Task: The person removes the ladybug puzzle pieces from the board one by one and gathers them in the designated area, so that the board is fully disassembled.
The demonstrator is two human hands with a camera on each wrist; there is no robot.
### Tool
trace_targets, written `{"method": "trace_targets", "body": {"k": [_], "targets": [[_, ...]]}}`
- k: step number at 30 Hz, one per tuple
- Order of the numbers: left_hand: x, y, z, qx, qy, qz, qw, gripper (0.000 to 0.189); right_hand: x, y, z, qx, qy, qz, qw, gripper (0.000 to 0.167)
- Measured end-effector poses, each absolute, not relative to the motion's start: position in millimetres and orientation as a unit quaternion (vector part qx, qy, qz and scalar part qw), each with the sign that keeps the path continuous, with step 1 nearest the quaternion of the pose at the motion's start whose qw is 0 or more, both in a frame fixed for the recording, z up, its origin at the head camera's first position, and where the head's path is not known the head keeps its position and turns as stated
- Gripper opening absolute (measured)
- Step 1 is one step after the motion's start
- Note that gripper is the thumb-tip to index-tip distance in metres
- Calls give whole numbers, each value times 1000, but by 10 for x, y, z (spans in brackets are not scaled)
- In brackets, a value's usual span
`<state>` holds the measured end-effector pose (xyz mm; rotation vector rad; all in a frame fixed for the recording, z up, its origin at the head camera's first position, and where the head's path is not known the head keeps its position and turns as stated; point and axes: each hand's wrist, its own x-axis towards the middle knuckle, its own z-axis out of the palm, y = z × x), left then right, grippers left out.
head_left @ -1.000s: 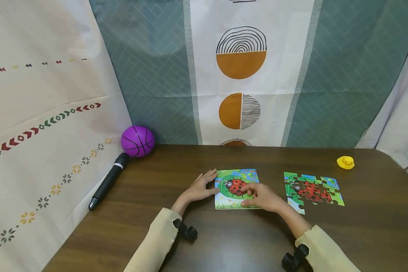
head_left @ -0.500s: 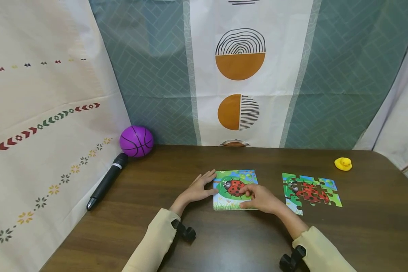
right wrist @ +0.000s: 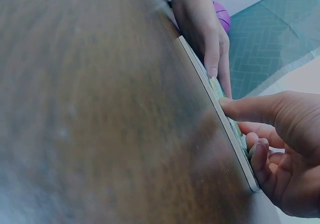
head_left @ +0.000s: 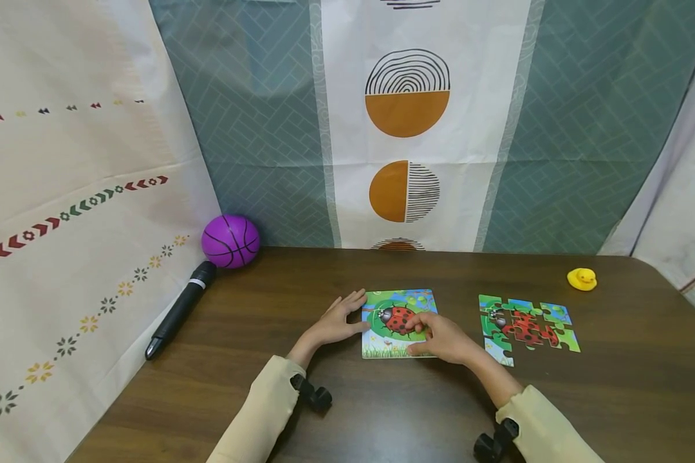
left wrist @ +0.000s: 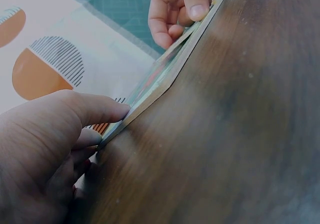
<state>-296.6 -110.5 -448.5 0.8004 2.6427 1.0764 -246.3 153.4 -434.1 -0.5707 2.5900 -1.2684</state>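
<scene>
A square ladybug puzzle board (head_left: pixel 380 350) lies on the table between my hands. My left hand (head_left: pixel 334 323) rests along its left edge, fingers spread, with the thumb on the near left part. Over the board's lower right, my right hand (head_left: pixel 444 337) has curled fingers and its thumb near the front edge. In the left wrist view, a thin puzzle piece (left wrist: pixel 176 45) tilts up from the board beneath the right fingers, which pinch it; most of it is hidden. Several loose ladybug puzzle pieces (head_left: pixel 524 326) lie to the right, loosely arranged with gaps.
Behind the loose pieces sits a yellow rubber duck (head_left: pixel 582 279). A purple ball (head_left: pixel 230 241) and a black microphone (head_left: pixel 181 310) stand at the table's left edge. Patterned curtains (head_left: pixel 272 141) hang behind the wooden table (head_left: pixel 405 411).
The head view has shifted slightly, moving everything a little to the left in it. Both hands keep nearly the same pose on the board.
</scene>
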Motion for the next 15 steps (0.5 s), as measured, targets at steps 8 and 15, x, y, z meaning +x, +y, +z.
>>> {"method": "trace_targets", "body": {"k": [8,15], "targets": [[-2966,-1114,-4492,270,889,361,89,68,-2462,1528,-4337,-201,876,-428,94,37],[-2966,-1108,-4488,271,887,363,91,69,-2462,1531,-4342,-207,873,-432,92,37]]}}
